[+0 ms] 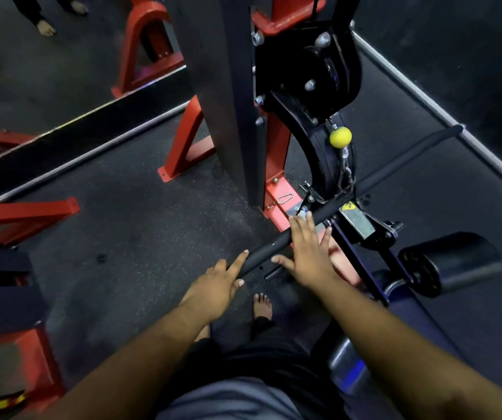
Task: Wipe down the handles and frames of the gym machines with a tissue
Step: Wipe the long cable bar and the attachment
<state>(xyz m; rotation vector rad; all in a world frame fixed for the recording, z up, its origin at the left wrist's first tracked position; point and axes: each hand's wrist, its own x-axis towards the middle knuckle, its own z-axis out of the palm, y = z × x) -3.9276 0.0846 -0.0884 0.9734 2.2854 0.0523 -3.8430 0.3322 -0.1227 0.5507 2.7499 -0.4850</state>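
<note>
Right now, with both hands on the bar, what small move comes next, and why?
Probably slide the right hand, with the pale tissue under its fingertips, along the black bar toward the far end. The left hand steadies the near end, and that long stretch lies beyond it.

A long bar (364,183) runs diagonally from near left to far right, hanging by a chain (345,174) before the upright frame (228,101), the left hand (216,286) at its near end, the right hand (310,253) just beyond, a roller pad (452,262) to the right.
</note>
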